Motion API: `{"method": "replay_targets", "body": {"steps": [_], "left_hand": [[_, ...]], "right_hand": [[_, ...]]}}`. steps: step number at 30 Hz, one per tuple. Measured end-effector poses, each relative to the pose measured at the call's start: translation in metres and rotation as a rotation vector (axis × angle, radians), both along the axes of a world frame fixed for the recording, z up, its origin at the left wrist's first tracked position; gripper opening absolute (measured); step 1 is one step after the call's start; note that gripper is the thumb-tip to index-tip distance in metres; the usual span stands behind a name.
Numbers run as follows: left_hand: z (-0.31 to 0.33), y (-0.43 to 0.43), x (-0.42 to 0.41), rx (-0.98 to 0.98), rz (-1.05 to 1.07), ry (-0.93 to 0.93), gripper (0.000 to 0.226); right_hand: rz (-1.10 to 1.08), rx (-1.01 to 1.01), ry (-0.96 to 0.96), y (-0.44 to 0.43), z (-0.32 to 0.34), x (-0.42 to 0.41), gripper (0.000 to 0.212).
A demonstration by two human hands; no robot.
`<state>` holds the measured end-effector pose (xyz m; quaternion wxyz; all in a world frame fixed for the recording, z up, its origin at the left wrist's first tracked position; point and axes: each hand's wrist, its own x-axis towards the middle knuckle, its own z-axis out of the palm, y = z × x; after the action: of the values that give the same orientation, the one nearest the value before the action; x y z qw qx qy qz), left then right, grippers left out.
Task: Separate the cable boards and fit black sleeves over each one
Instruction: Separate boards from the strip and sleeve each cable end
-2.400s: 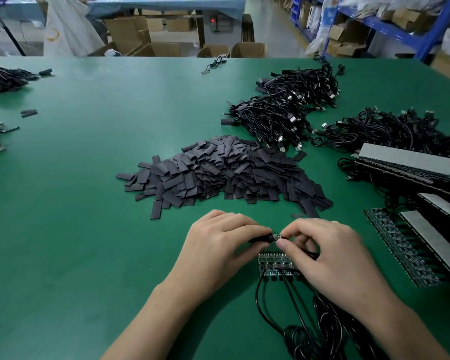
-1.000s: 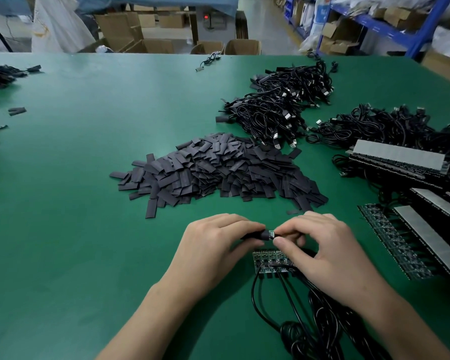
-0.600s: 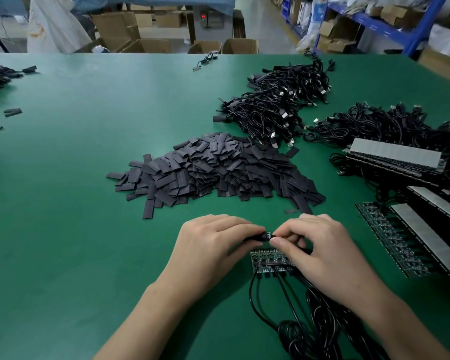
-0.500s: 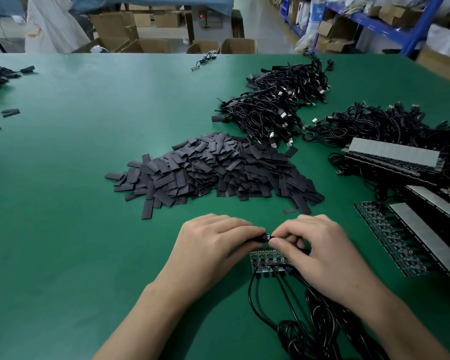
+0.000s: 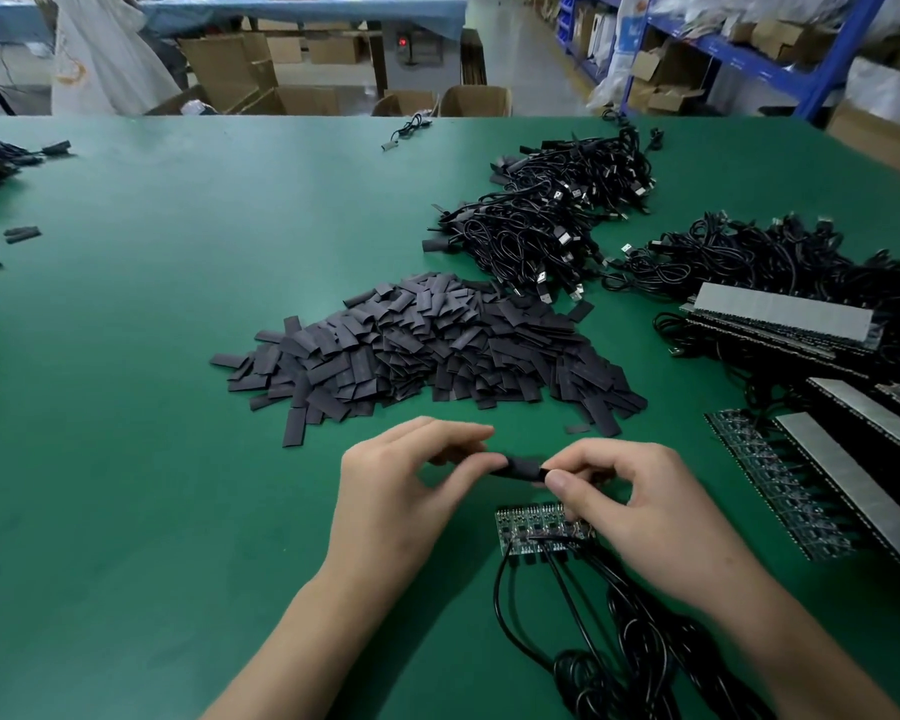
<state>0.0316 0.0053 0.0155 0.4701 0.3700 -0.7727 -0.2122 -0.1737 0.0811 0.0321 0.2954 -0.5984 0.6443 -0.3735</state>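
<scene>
**At table front edge: sleeve held between both hands**

Head view: just above the table [image 5: 152, 407], the left hand [image 5: 411, 491] and right hand [image 5: 645, 511] hold 1 black sleeve [image 5: 520, 467] between them. Left fingers [image 5: 494, 462] pinch its left end, thumb + forefinger. Right fingers [image 5: 559, 480] pinch the right end. Whether a board is inside is hidden.

Handling (my guess): the sleeve is light, thin and soft, and flattens easily, so hold it by the ends and keep the mouth open. Boards are small, stiff and snap-apart, w/ fragile solder joints; grip them by the edges, not the wire.

Counts:
- 2 hands
- 1 sleeve in hand
- 1 board strip [image 5: 536, 530] lying below the right hand, w/ approx 4 cables [image 5: 619, 662] seen leaving it
- 1 sleeve pile [image 5: 427, 350] beyond, too many to count
- 2 big cable heaps [image 5: 552, 220] further back
</scene>
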Motion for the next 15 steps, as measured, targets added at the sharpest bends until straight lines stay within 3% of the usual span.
{"method": "replay_targets", "body": {"steps": [7, 15], "left_hand": [[-0.004, 0.007, -0.010, 0.423, -0.002, 0.335, 0.016], [-0.006, 0.010, -0.014, 0.339, -0.070, 0.298, 0.022]], "right_hand": [[-0.024, -0.040, -0.105, -0.003, -0.003, 0.001, 0.017], [-0.057, -0.087, -0.234, -0.006, -0.010, 0.005, 0.015]]}}
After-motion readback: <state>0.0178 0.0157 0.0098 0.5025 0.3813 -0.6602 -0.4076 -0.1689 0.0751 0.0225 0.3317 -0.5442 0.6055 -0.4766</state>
